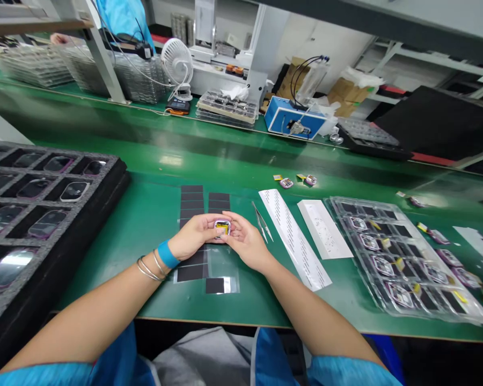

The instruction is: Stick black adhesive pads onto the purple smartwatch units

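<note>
Between both hands is a smartwatch case (222,227), its open inside facing me with a yellow battery-like piece in it. My left hand (197,236) grips its left side, thumb on the yellow piece. The fingers of my right hand (243,238) close round its right side, thumb at the lower edge. Under and around the hands lie sheets of black adhesive pads (191,272) on clear backing. A single black pad (214,286) sits on the clear sheet nearest me. Metal tweezers (262,222) rest to the right of my right hand.
A black foam tray (123,171) with watch cases stands left. Rightward lie a strip of printed labels (293,238), a white box (325,229) and stacked clear trays (346,257) with watch parts. Two watch cases (286,183) lie farther back. A fan (177,61) stands behind.
</note>
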Tool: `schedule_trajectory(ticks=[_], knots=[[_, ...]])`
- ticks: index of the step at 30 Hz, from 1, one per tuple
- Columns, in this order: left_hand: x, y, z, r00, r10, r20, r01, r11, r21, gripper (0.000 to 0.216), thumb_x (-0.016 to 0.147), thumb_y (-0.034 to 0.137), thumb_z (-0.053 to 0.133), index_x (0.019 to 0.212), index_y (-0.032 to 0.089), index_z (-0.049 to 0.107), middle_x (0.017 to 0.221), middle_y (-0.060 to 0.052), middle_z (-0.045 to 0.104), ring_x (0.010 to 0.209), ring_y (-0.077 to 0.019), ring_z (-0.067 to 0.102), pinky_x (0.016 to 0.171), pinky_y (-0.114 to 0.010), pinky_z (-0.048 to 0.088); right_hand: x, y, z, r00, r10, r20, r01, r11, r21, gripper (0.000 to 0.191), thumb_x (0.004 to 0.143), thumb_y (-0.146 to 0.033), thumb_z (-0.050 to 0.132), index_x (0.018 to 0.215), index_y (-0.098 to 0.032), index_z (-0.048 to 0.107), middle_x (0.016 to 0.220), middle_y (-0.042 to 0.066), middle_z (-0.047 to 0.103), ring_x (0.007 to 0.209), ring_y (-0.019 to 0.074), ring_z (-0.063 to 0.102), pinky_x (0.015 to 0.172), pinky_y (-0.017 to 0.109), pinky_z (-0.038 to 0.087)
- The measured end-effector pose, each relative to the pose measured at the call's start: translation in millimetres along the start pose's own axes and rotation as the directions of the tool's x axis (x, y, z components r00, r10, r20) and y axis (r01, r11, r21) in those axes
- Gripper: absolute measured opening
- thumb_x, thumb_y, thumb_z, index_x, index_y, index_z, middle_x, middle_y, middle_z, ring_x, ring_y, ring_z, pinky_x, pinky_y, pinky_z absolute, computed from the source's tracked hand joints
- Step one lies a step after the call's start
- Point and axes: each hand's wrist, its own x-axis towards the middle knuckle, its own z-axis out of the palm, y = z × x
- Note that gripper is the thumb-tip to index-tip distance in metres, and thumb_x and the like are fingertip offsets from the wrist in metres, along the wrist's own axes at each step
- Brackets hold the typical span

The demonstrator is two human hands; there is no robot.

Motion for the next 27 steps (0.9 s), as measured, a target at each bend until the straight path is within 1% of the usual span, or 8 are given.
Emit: schedule_trajectory(ticks=[7, 12, 17, 19, 21, 22, 24, 27], knots=[[1, -3, -1, 0.998, 0.057, 0.018, -0.058, 0.997, 0.042, 0.037, 0.068, 0.025, 0.074, 0.102, 0.014, 0.066, 0.098, -0.011, 0.07, 0.088, -0.0188, 0.066, 0.08, -0.031, 0.052, -2, 3, 6, 0.996, -0.058, -0.071, 0.058, 0.998, -0.006, 0.05, 0.076, -0.026, 0.064, 0.123, -0.022, 0.05, 0.11, 0.008, 0.064, 0.094, 0.0184, 0.065, 0.083, 0.034, 0.056], [7, 3, -4, 0.999, -0.008, -0.034, 0.007, 0.999, -0.031, 0.039, 0.066, 0.022, 0.076, 0.103, 0.015, 0.065, 0.098, -0.01, 0.07, 0.084, -0.0163, 0.067, 0.078, -0.03, 0.052, 10, 10, 0, 0.996, -0.034, -0.081, 0.034, 0.999, 0.0, 0.062, 0.071, -0.03, 0.07, 0.128, -0.022, 0.047, 0.115, 0.01, 0.064, 0.101, 0.021, 0.064, 0.09, 0.04, 0.052], [-8, 23, -2, 0.999, -0.042, 0.004, 0.042, 0.98, -0.195, 0.044, 0.069, 0.021, 0.073, 0.112, 0.018, 0.063, 0.106, -0.01, 0.067, 0.093, -0.0179, 0.066, 0.089, -0.033, 0.047, 15, 7, -11, 0.966, -0.077, -0.246, 0.105, 0.989, 0.104, 0.061, 0.07, -0.037, 0.071, 0.124, -0.02, 0.048, 0.118, 0.013, 0.063, 0.103, 0.0241, 0.063, 0.091, 0.045, 0.051], [-17, 26, 2, 1.0, 0.002, 0.015, 0.0, 0.989, -0.146, 0.05, 0.068, 0.021, 0.073, 0.117, 0.019, 0.06, 0.106, -0.009, 0.066, 0.094, -0.019, 0.065, 0.09, -0.035, 0.046, 15, 5, -14, 0.944, -0.09, -0.316, 0.124, 0.988, 0.087, 0.054, 0.073, -0.041, 0.068, 0.119, -0.019, 0.051, 0.111, 0.013, 0.065, 0.096, 0.0234, 0.065, 0.085, 0.044, 0.053], [-26, 24, 6, 0.99, 0.122, -0.075, -0.116, 0.99, 0.074, 0.055, 0.066, 0.022, 0.075, 0.118, 0.019, 0.059, 0.102, -0.007, 0.065, 0.09, -0.019, 0.064, 0.086, -0.036, 0.047, 15, 3, -16, 0.923, -0.108, -0.368, 0.131, 0.991, 0.037, 0.049, 0.074, -0.043, 0.065, 0.114, -0.017, 0.053, 0.101, 0.011, 0.068, 0.087, 0.0218, 0.067, 0.078, 0.041, 0.055], [-30, 22, 9, 0.964, 0.225, -0.139, -0.188, 0.953, 0.238, 0.056, 0.064, 0.022, 0.075, 0.118, 0.02, 0.059, 0.1, -0.007, 0.064, 0.089, -0.019, 0.063, 0.083, -0.035, 0.048, 14, 2, -16, 0.914, -0.124, -0.386, 0.137, 0.991, 0.005, 0.047, 0.075, -0.044, 0.064, 0.111, -0.016, 0.054, 0.095, 0.01, 0.068, 0.083, 0.0207, 0.067, 0.076, 0.04, 0.055], [-38, 16, 13, 0.856, 0.472, -0.213, -0.28, 0.768, 0.575, 0.055, 0.063, 0.02, 0.076, 0.116, 0.021, 0.06, 0.097, -0.006, 0.061, 0.089, -0.0193, 0.059, 0.081, -0.035, 0.048, 13, 0, -15, 0.898, -0.164, -0.408, 0.149, 0.986, -0.068, 0.043, 0.076, -0.044, 0.062, 0.107, -0.016, 0.055, 0.084, 0.007, 0.068, 0.074, 0.0185, 0.066, 0.072, 0.038, 0.055], [-51, 7, 17, 0.703, 0.692, -0.164, -0.249, 0.455, 0.855, 0.052, 0.067, 0.017, 0.071, 0.116, 0.023, 0.058, 0.1, -0.006, 0.059, 0.094, -0.022, 0.056, 0.085, -0.038, 0.045, 11, -2, -13, 0.892, -0.202, -0.405, 0.149, 0.976, -0.159, 0.04, 0.077, -0.045, 0.06, 0.104, -0.016, 0.057, 0.074, 0.003, 0.066, 0.067, 0.0168, 0.064, 0.07, 0.036, 0.055]])
